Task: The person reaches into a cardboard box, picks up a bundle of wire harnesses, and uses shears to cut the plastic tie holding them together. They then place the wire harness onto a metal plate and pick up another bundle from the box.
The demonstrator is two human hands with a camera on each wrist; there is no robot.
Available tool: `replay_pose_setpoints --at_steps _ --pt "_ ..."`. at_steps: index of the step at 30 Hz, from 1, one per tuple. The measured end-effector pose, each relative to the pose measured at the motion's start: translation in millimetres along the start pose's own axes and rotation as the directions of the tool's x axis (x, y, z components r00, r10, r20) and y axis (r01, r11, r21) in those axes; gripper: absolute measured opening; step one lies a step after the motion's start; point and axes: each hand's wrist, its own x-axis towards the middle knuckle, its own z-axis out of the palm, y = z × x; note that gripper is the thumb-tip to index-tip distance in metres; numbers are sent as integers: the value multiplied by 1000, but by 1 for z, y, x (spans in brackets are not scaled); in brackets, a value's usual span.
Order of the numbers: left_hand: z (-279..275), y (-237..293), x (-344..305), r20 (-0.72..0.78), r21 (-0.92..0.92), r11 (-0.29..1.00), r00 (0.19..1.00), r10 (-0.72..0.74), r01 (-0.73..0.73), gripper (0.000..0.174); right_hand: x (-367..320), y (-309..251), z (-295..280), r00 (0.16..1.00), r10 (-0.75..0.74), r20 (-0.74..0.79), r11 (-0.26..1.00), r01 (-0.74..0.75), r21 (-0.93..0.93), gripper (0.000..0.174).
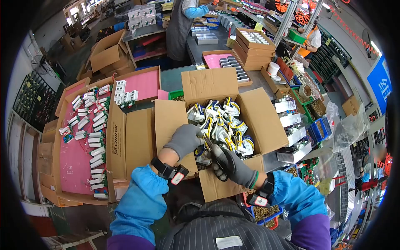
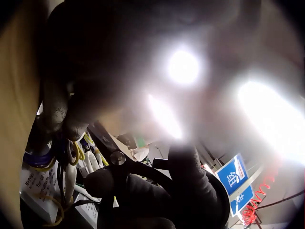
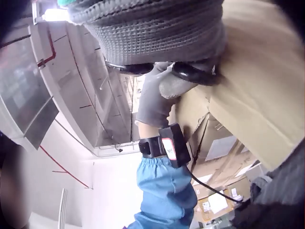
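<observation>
A cardboard box (image 1: 270, 114) with raised flaps holds many white units with bundled white, yellow and blue cables (image 1: 225, 125). My gloved left hand (image 1: 184, 141) is over its near left side. In the left wrist view, the left fingertips (image 2: 55, 112) pinch some of the cables (image 2: 76, 155), beside white printed casings (image 2: 40, 191). My gloved right hand (image 1: 239, 168) grips black-handled scissors (image 2: 117, 158), fingers through the handle loops, with the blades pointing toward the left fingertips. In the right wrist view, the black handles (image 3: 193, 74) show below the glove.
To the left, a pink-lined carton (image 1: 75, 166) carries rows of white units with green boards. Another pink-lined tray (image 1: 146, 85) lies behind it. Metal parts (image 1: 295, 152) and blue bins (image 1: 320, 129) stand at right. Another person (image 1: 179, 33) works across the bench.
</observation>
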Motion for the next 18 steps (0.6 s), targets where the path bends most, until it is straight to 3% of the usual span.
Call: replay_pose_setpoints --at_steps 3,5,6,8,10,12,14,16,18 --pt "0 -2 -1 -20 -30 999 999 31 -32 25 -2 -7 3 999 -31 -26 999 29 -43 54" --pt "-6 2 -4 89 -294 950 993 -78 101 23 -1 -10 3 997 -54 -58 995 49 -88 53" --pt "-7 2 -4 87 -290 952 993 -76 98 23 2 -8 2 996 -62 -61 997 59 -48 52" --pt "-7 1 -7 175 -562 810 981 -84 170 21 11 -2 0 995 -72 -71 997 73 1 51" --pt "-7 1 -13 146 -556 820 987 -62 134 21 21 -6 0 989 -124 -84 992 122 -25 50" --pt "-13 -1 -15 114 -551 829 993 -40 97 21 21 -14 -10 979 -203 -2 979 203 13 49" --pt "-21 -5 -15 54 -645 759 996 -73 91 19 -5 -45 -15 969 -237 70 969 230 87 51" --pt "-29 6 -23 74 -649 756 996 -45 83 19 -29 -62 -25 954 -299 34 952 301 -55 51" --pt "-29 25 -35 169 -591 806 982 89 28 18 -44 -68 -36 939 -344 -13 926 337 -173 58"
